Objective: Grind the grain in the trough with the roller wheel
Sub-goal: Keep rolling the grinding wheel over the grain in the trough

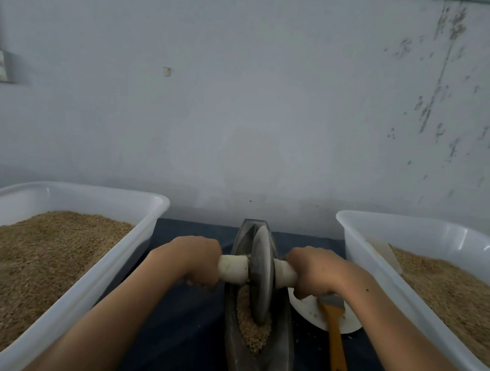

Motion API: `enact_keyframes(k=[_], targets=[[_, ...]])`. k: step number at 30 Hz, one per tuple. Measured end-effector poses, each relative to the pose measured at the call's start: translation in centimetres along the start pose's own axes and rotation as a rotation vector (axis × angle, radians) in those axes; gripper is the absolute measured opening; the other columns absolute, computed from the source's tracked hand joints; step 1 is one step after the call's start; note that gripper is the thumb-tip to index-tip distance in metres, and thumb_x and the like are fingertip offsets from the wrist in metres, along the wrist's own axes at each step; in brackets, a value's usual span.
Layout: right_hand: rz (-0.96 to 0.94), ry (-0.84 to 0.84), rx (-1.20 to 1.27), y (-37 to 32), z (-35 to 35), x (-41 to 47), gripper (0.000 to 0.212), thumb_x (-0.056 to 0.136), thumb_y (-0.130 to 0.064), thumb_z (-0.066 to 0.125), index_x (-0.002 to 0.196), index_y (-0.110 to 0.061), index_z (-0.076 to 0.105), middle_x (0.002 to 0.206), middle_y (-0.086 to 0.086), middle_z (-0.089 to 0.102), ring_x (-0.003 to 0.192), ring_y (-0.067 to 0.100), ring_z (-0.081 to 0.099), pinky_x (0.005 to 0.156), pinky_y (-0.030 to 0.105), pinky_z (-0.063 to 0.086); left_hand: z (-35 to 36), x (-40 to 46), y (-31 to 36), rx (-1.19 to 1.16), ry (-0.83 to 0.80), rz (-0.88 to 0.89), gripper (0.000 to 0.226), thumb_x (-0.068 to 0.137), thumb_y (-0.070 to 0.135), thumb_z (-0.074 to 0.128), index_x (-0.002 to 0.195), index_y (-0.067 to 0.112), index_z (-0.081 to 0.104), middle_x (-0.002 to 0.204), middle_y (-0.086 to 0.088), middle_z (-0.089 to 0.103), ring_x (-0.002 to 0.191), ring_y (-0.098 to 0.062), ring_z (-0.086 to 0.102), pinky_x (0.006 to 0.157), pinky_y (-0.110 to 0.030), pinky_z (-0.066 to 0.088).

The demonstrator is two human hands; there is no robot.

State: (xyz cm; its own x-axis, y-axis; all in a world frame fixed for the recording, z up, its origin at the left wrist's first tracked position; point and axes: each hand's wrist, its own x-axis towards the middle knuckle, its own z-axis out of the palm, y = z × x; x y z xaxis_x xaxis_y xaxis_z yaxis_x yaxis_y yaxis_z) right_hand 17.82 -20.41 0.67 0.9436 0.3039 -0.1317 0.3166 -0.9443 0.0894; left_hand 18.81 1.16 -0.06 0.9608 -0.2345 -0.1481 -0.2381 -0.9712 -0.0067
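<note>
Head view: both hands, left and right, grip roller wheel axle; trough runs lengthwise toward the body, grain nearside.

text: none readable | labels: none | brands: none | numbers: none | signs: none

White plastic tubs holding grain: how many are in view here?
2. One tub stands left of the trough, beside the left forearm; the other tub stands right of it, behind the white plate. Both run off the frame edges; none seem hidden.
</note>
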Motion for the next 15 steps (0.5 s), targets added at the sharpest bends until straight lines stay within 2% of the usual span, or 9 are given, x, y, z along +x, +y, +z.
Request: enact_keyframes(k=[3, 6, 8, 11, 13, 15], targets=[[0.031, 0.171, -0.054, -0.2, 0.7, 0.5, 0.028, 0.083, -0.016, 0.062, 0.11, -0.021, 0.057, 0.098, 0.001, 0.064, 0.086, 0.021, 0.061, 0.065, 0.029, 0.041, 0.6, 0.3, 0.4, 0.13, 0.225, -0.065, 0.031, 0.079, 0.03, 0.065, 0.107, 0.017, 0.058, 0.091, 0.001, 0.06, 0.082, -0.018, 0.057, 0.068, -0.029, 0.041], [0.049, 0.404, -0.071, -0.5, 1.7, 1.1, 0.022, 0.089, -0.014, 0.054, 0.109, -0.022, 0.051, 0.102, 0.003, 0.064, 0.092, 0.025, 0.061, 0.074, 0.034, 0.045, 1.2, 0.6, 0.5, 0.152, 0.388, -0.079, 0.028, 0.084, 0.028, 0.058, 0.11, 0.02, 0.056, 0.104, -0.002, 0.062, 0.095, -0.022, 0.059, 0.072, -0.03, 0.039], [0.043, 0.459, -0.056, -0.5, 2.0, 1.2, 0.019, 0.09, -0.014, 0.053, 0.107, -0.022, 0.049, 0.1, 0.003, 0.064, 0.091, 0.025, 0.061, 0.076, 0.036, 0.046, 1.4, 0.7, 0.5, 0.15, 0.432, -0.072, 0.026, 0.085, 0.028, 0.057, 0.11, 0.02, 0.056, 0.106, -0.002, 0.062, 0.096, -0.022, 0.059, 0.074, -0.03, 0.039], [0.032, 0.365, -0.07, -0.3, 1.6, 0.9, 0.02, 0.089, -0.015, 0.056, 0.107, -0.022, 0.05, 0.101, 0.002, 0.063, 0.092, 0.023, 0.061, 0.075, 0.033, 0.045, 1.0, 0.5, 0.5, 0.15, 0.354, -0.047, 0.029, 0.084, 0.03, 0.06, 0.111, 0.018, 0.057, 0.104, -0.002, 0.063, 0.094, -0.02, 0.06, 0.073, -0.03, 0.041], [0.012, 0.231, -0.095, -0.2, 0.8, 0.6, 0.022, 0.086, -0.015, 0.059, 0.107, -0.02, 0.054, 0.099, 0.002, 0.062, 0.088, 0.022, 0.06, 0.067, 0.029, 0.04, 0.4, 0.3, 0.3, 0.109, 0.206, -0.035, 0.034, 0.081, 0.031, 0.065, 0.111, 0.016, 0.057, 0.103, -0.002, 0.064, 0.09, -0.019, 0.06, 0.073, -0.029, 0.044], [-0.01, 0.099, -0.095, -0.1, 0.2, 0.4, 0.024, 0.082, -0.016, 0.064, 0.105, -0.016, 0.057, 0.092, 0.002, 0.061, 0.08, 0.02, 0.059, 0.058, 0.026, 0.038, -0.1, 0.0, 0.1, 0.027, 0.036, -0.019, 0.03, 0.078, 0.028, 0.069, 0.102, 0.013, 0.06, 0.094, -0.002, 0.067, 0.078, -0.016, 0.061, 0.069, -0.026, 0.046]])
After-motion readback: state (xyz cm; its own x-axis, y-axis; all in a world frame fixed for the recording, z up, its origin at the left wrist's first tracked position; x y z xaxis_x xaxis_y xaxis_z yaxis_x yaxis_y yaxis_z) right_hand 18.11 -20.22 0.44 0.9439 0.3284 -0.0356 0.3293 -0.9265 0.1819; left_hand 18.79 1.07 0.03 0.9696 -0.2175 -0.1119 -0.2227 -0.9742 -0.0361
